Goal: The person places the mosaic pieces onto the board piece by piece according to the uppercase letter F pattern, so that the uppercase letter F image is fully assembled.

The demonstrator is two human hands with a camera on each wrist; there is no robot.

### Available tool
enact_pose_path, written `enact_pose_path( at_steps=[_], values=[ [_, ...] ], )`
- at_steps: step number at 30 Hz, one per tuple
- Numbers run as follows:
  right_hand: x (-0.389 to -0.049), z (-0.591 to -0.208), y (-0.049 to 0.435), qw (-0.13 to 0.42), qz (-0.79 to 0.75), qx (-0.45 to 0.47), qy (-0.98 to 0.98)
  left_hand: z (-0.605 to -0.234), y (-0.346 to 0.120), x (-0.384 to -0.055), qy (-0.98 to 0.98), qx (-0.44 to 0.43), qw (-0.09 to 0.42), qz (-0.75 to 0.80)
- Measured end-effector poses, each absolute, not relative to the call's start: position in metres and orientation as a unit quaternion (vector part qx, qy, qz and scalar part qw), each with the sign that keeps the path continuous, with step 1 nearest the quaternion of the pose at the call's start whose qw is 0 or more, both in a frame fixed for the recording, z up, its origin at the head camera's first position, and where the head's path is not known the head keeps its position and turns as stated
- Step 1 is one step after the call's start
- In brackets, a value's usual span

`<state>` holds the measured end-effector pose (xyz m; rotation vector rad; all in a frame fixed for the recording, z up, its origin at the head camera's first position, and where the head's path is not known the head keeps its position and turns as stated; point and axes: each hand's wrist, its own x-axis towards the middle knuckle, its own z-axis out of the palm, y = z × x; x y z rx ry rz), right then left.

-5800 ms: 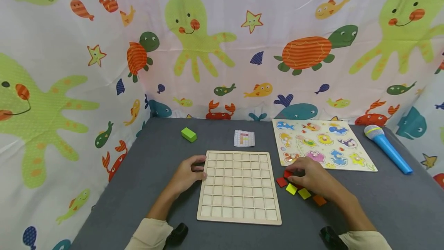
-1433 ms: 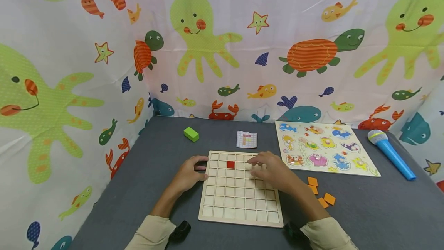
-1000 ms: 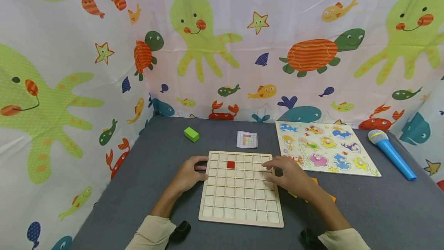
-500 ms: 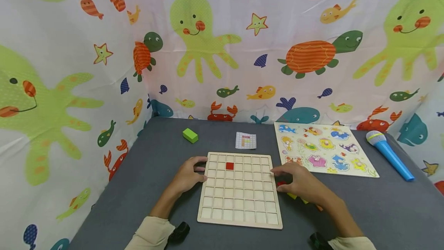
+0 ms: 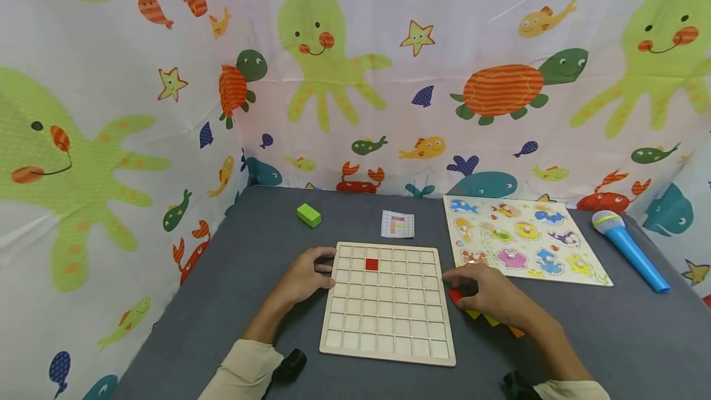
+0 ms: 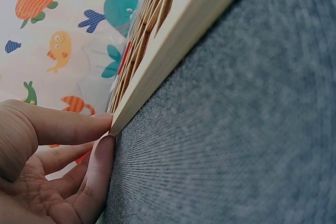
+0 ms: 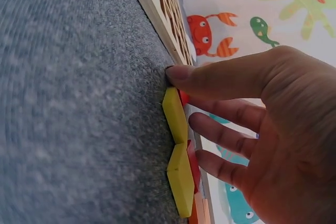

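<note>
In the head view, your left hand (image 5: 304, 275) has its thumb and fingers loosely curved, a gap between them, against the left edge of the wooden grid board (image 5: 387, 324). The board lies flat on the grey table (image 5: 222, 289), a red square (image 5: 371, 264) in its second row from the far side, third cell from the left. Your right hand (image 5: 491, 294) is half spread by the right edge, above a loose red tile (image 5: 456, 296), yellow tiles (image 5: 491, 320) and an orange tile (image 5: 516, 331).

In the left wrist view, your thumb and a finger touch the board's edge.

In the right wrist view, your thumb and fingers stand apart beside the tiles; whether they touch the half-hidden red one, I cannot tell.
</note>
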<state>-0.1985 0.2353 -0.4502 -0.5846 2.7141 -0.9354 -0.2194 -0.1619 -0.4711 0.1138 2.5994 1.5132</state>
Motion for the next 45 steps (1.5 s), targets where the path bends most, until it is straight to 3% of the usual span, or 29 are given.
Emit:
enact_pose_path(
  at_steps=[20,45],
  values=[
    [-0.205,-0.45,0.248,0.13,-0.308,-0.184,0.924,-0.47,-0.162,-0.221,0.855,0.042,0.073,0.512],
    [-0.202,-0.452,0.238,0.057,-0.281,-0.211,0.934,-0.47,-0.162,-0.222,0.854,0.04,0.071,0.513]
  ],
)
